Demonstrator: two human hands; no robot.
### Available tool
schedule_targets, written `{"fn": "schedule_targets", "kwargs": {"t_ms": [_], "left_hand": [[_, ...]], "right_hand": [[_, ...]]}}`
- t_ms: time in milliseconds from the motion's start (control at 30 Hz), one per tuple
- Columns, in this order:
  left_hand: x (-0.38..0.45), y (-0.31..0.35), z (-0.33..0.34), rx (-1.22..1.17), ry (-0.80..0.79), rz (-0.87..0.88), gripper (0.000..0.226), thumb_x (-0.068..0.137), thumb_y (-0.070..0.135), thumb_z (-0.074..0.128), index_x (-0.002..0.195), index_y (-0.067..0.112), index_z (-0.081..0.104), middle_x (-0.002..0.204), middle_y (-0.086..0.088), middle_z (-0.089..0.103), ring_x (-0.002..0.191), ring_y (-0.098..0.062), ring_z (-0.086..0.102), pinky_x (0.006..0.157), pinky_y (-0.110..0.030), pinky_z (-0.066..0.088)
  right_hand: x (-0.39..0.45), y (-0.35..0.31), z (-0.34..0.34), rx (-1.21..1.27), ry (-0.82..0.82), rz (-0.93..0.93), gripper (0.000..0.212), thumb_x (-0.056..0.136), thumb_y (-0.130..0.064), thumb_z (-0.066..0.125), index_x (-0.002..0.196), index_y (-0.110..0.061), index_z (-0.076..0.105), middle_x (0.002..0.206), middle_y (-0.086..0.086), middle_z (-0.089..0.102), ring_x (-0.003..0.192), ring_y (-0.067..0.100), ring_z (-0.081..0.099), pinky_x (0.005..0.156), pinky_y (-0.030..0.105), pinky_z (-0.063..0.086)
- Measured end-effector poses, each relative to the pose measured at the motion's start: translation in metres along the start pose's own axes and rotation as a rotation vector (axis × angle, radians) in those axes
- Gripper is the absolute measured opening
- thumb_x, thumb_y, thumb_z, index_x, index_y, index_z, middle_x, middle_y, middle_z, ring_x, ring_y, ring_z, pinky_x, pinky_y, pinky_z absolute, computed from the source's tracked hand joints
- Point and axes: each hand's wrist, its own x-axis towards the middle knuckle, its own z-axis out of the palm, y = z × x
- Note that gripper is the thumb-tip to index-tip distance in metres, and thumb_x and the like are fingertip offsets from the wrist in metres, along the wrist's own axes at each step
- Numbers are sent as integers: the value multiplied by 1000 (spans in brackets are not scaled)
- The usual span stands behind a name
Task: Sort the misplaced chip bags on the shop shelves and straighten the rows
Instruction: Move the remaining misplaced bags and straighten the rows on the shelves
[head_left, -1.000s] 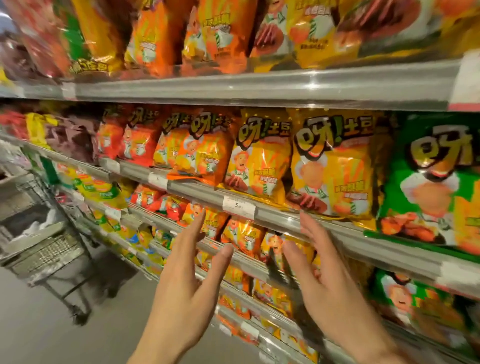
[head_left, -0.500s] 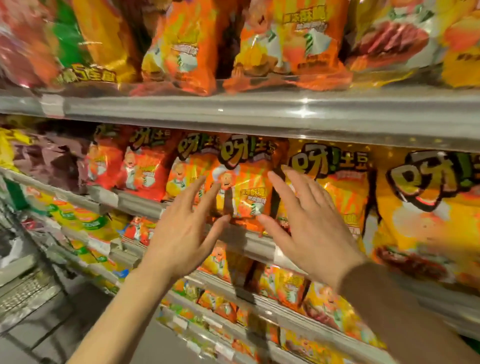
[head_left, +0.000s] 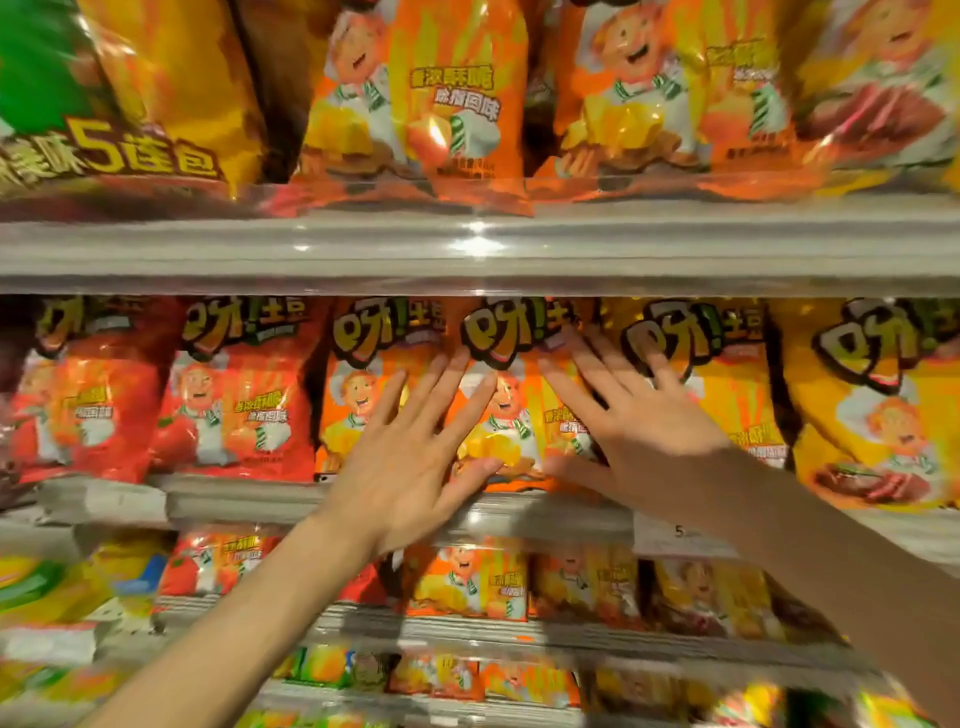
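Hands w/ fingers spread flat, both pressed on the same glossy orange foil chip bag (head_left: 506, 415) in the middle shelf row. Left hand (head_left: 410, 457) covers the bag's left edge & overlaps the neighbouring orange bag (head_left: 363, 395); its thumb sits low near the bag's bottom seam. Right hand (head_left: 639, 415) lies across the right edge, fingers (head_left: 592, 353) reaching up toward the logo and partly over the yellow foil bag (head_left: 722, 395) next door. Nothing pinched or lifted: open palms, prob. squaring the bag upright & pushing it back in line with the grey metal shelf lip (head_left: 234, 501).

Bag stands on that shelf, front of its column, betw. the orange bag on the left & the yellow one on the right. Further left, two red foil bags (head_left: 234, 400) stand front-on. Row order reads red, orange, yellow, so this bag looks correctly placed; judging by that, the step is straightening, not re-sorting. Foil is slippery and puffy, so flat two-sided pressure probably keeps it from twisting or tipping fwd off the lip.
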Motion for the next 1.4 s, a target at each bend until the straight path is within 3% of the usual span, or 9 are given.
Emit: {"fn": "schedule_targets", "kwargs": {"t_ms": [100,200,367,533,667,867,1000,1167,1400], "left_hand": [[3,-6,2,8,11,38,73,101,67,17,162,26,10,169,-9,4,156,-27,9,123,-56,14],[8,-11,1,18,3,71,74,101,67,15,161,25,18,169,-10,6,156,-27,12,122,-57,15],[11,-11,2,39,4,93,72,102,66,16,162,25,13,170,-8,3,155,-24,16,123,-56,11],[15,-8,4,46,15,96,71,102,66,20,160,24,22,168,-9,17,151,-29,28,123,-56,13],[12,-6,1,33,47,88,73,101,66,21,161,25,18,168,-8,14,154,-28,21,122,-57,13],[-14,-31,-15,42,107,-91,71,103,63,23,160,22,20,165,-9,25,151,-25,27,124,-54,14],[-32,-63,-16,139,55,-143,74,101,64,25,159,17,27,159,-14,37,148,-30,34,123,-56,16],[-36,-96,-11,200,22,-47,79,98,67,28,155,13,37,155,-15,44,145,-31,39,122,-57,17],[-34,-120,-4,147,80,93,83,98,73,24,156,14,33,157,-12,42,146,-27,39,122,-55,17]], "right_hand": [[-1,0,-5,-10,-17,17,91,89,-83,14,159,-29,-7,167,7,-9,154,27,-7,114,50,-16],[-1,-2,-5,-3,-10,23,89,88,-84,7,155,-32,-22,163,3,-26,151,22,-23,116,50,-20],[-4,-6,-6,0,-5,39,89,89,-81,10,157,-30,-15,166,4,-18,152,21,-20,119,52,-14],[-5,-2,-6,33,-9,66,89,89,-82,16,159,-32,-8,166,3,-13,151,21,-18,117,53,-15],[-6,-2,-9,65,-17,69,89,89,-81,15,158,-33,-12,166,3,-17,147,17,-26,118,53,-16],[-2,-19,-15,154,55,79,86,88,-78,11,158,-31,-2,168,3,-4,154,22,-8,122,54,-4],[16,-52,-14,169,86,43,84,91,-73,25,158,-25,12,165,4,17,154,25,6,122,53,-1],[44,-93,-25,200,67,-3,84,95,-71,23,160,-25,-3,168,1,-5,154,22,-7,121,52,-10],[78,-124,-20,110,-22,0,88,94,-73,22,159,-24,-11,168,1,-10,153,21,-15,120,57,-8]]}}
